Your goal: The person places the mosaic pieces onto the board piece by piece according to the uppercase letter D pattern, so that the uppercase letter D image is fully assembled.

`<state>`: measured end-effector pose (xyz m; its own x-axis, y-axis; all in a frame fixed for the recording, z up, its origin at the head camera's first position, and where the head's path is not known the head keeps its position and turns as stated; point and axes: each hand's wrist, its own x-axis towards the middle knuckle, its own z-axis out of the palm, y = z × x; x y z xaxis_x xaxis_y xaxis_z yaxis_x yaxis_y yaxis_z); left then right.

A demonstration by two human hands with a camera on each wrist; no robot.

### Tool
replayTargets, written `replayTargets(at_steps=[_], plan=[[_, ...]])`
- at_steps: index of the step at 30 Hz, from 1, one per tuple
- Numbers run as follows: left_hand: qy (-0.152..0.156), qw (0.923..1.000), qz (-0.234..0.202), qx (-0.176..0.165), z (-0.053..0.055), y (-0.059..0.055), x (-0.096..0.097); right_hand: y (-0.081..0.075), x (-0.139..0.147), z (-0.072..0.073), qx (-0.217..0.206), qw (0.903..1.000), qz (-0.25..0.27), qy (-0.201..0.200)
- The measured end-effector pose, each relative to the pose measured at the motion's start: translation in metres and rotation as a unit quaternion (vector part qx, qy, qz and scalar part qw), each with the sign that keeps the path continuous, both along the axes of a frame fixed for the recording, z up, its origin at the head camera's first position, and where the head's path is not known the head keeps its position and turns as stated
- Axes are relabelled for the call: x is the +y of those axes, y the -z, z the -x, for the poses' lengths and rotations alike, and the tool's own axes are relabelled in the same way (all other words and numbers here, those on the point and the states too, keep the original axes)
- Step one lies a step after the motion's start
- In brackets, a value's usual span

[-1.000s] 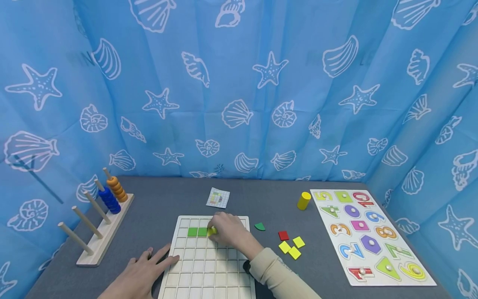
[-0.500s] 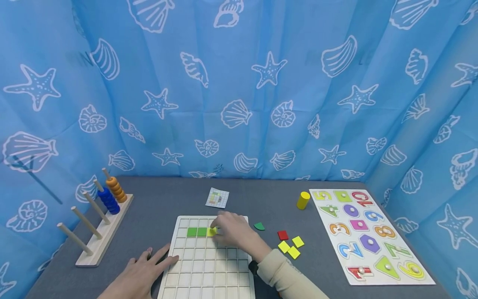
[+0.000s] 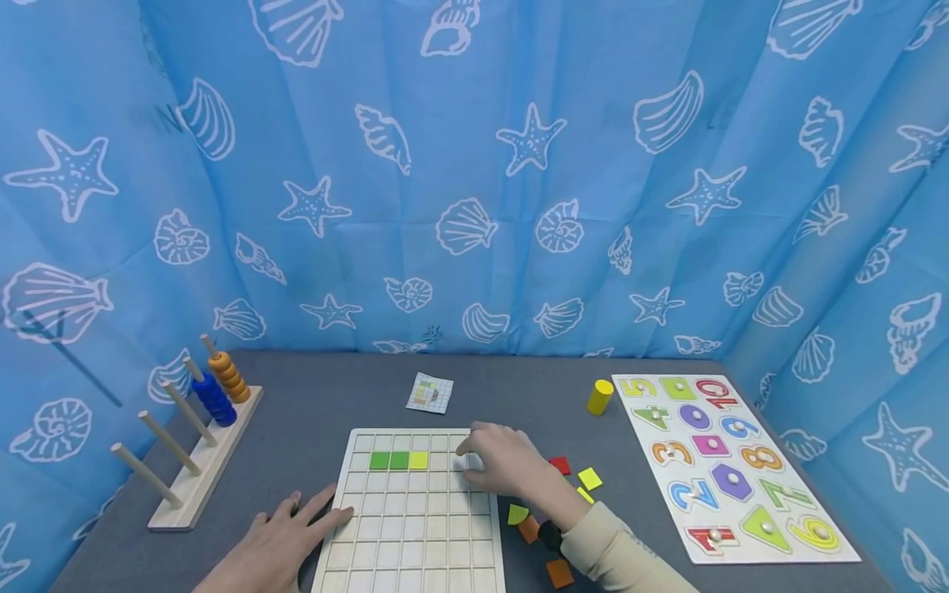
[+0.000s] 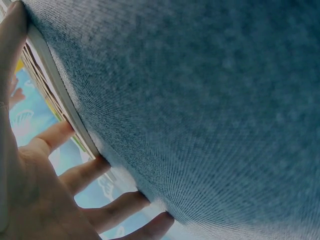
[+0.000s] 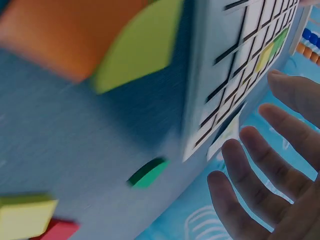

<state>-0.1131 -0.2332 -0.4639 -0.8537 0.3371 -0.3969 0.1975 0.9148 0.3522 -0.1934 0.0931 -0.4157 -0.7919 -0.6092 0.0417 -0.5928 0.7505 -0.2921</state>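
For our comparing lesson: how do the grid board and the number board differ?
The grid board shows three small square tiles in one row; the number board holds colourful numbers and shapes. The left hand touches the grid board, while no hand touches the number board. Both boards are pale and lie flat on the table.

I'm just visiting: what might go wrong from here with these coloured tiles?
The right sleeve might sweep away an orange piece lying close by. The left hand touches the edge of the white board; a push could perhaps jog the two green tiles and yellow tile on it.
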Motion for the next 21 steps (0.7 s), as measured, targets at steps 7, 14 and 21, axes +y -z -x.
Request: replayTargets(at_steps=[7, 14, 21], plan=[[-0.003, 1.0, 0.008, -0.004, 0.001, 0.001, 0.001, 0.003, 0.031, 0.001, 0.0, 0.9995, 0.007, 0.03], [0.001, 1.0, 0.005, 0.005, 0.0, 0.001, 0.0, 0.008, 0.054, 0.004, -0.013, 0.9976, 0.009, 0.067], [0.003, 0.9999, 0.006, 0.008, 0.0, 0.001, 0.0, 0.012, 0.066, 0.005, -0.021, 0.996, 0.017, 0.085]])
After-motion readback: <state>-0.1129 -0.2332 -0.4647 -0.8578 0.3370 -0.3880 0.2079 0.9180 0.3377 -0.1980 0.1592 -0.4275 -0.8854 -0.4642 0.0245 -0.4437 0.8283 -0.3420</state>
